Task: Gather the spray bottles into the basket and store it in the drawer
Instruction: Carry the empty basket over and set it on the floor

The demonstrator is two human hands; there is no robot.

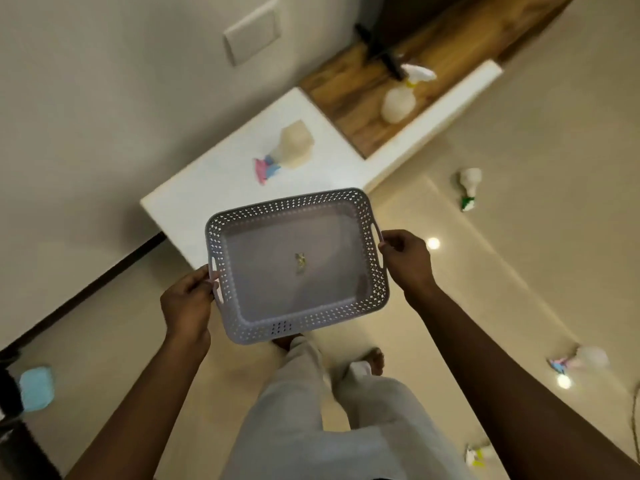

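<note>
A grey plastic basket (298, 268), matt, its walls pierced in a lattice and its floor smooth. Translucent plastic spray bottles (294, 143) lie about, with coloured plastic triggers. The floor (519, 237) is glossy cream tile, mirroring ceiling lights. The low unit (221, 188) has a smooth white top beside a grained wood panel (349, 98). Pale cloth trousers (311, 427).

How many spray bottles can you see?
5. One lies on the white ledge, one stands on the wooden shelf, and three lie on the floor: green-topped, pink-and-blue, and yellow-topped at the bottom edge. Others may be hidden.
</note>
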